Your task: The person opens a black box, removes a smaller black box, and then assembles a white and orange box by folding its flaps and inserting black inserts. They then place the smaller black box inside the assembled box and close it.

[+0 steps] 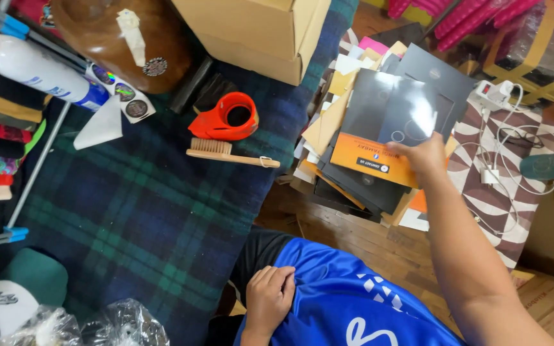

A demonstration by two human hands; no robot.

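That messy stack of cards [354,166] on the right looks ready to slide off sideways if bumped. Right hand [426,156] is pinching the glossy black-and-orange sheet [386,128] on top; a thin grip, it could slip. Left hand [269,296] rests loosely curled on the blue shirt [347,301], near.

Bright, even light; glare whitens the glossy dark sheet [397,106]; edges slightly soft.
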